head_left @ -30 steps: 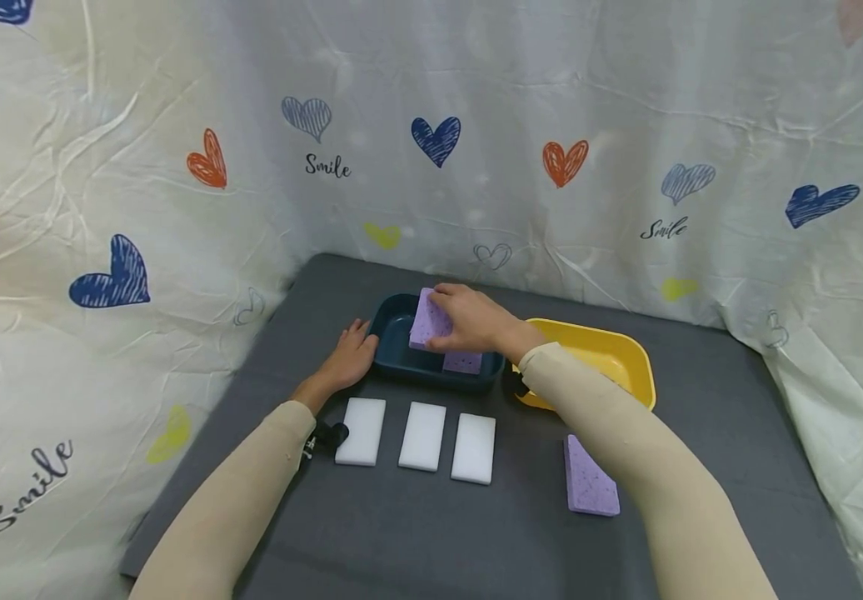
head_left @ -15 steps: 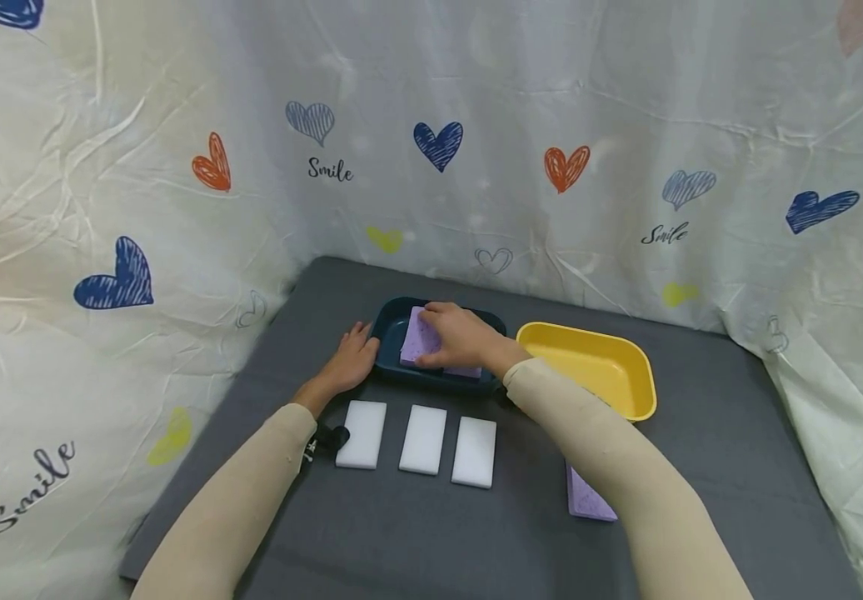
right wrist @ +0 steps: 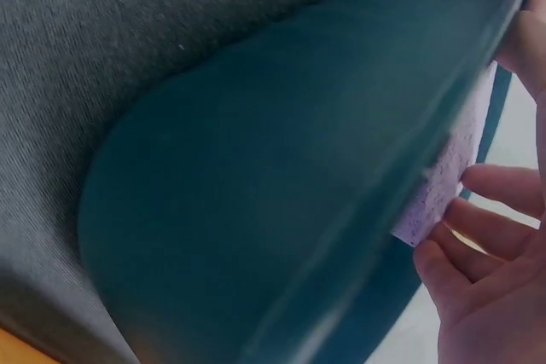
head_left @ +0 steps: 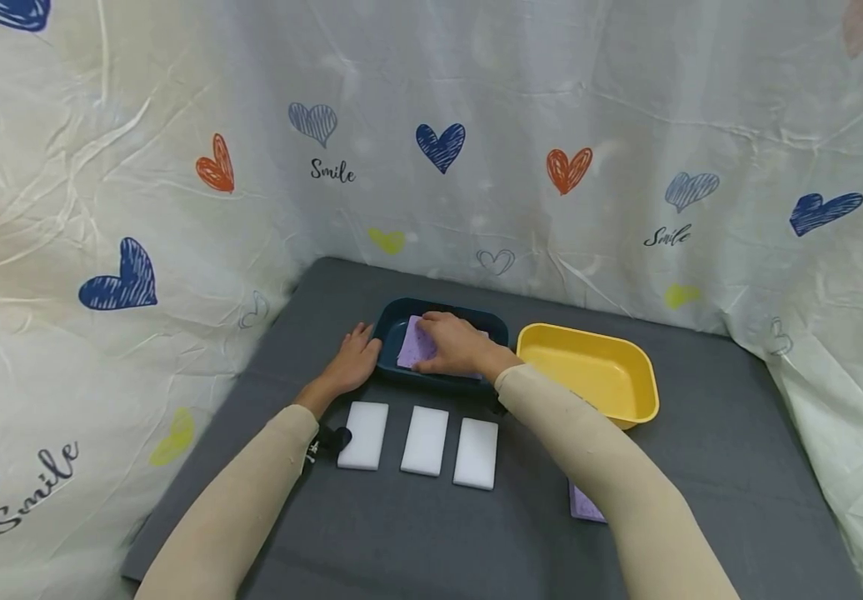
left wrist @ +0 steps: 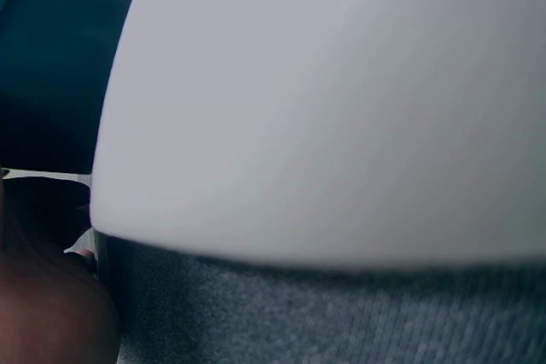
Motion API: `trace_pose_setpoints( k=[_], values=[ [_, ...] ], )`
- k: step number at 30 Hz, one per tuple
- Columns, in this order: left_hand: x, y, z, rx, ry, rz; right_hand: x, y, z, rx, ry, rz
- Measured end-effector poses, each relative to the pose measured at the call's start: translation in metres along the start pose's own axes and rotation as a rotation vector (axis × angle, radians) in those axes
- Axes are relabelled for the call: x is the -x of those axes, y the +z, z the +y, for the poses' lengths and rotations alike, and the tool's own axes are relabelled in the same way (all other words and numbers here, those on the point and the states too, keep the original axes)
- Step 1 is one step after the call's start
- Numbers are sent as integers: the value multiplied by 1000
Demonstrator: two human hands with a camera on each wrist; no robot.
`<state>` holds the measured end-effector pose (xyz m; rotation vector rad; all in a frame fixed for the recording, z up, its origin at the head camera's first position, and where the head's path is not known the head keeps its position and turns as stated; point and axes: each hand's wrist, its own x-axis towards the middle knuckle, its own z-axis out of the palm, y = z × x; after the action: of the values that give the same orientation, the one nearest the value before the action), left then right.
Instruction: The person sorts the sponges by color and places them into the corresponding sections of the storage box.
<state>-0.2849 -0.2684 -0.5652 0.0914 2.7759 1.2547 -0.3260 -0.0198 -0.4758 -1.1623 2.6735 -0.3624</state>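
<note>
My right hand (head_left: 461,343) grips a purple sponge (head_left: 411,343) by its edges, low inside a dark teal tray (head_left: 396,312). The right wrist view shows the fingers and thumb around the sponge (right wrist: 439,198), partly behind the tray wall (right wrist: 230,176). Another purple sponge, mostly hidden beneath that hand, lies in the tray. My left hand (head_left: 351,364) rests at the tray's left end, its fingers extended along the rim. In the left wrist view a white sponge-like block (left wrist: 324,108) fills most of the picture, close to the lens.
Three white blocks lie in a row in front of the tray: left (head_left: 363,436), middle (head_left: 425,441) and right (head_left: 476,453). A yellow tray (head_left: 641,387) stands to the right. One purple sponge (head_left: 584,505) on the grey tabletop (head_left: 709,467) is partly covered by the right sleeve.
The right hand has lowered the purple sponge into the teal tray, moving slightly left and towards me. The left hand has stayed at the tray's end.
</note>
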Motion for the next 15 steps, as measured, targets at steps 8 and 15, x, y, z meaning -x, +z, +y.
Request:
trace_pose_setpoints(
  k=[8, 15],
  values=[
    [-3, 1, -3, -1, 19, 7, -2, 7, 5, -13, -10, 10],
    [-2, 1, -4, 11, 16, 5, -3, 13, 8, 1, -6, 19]
  ],
)
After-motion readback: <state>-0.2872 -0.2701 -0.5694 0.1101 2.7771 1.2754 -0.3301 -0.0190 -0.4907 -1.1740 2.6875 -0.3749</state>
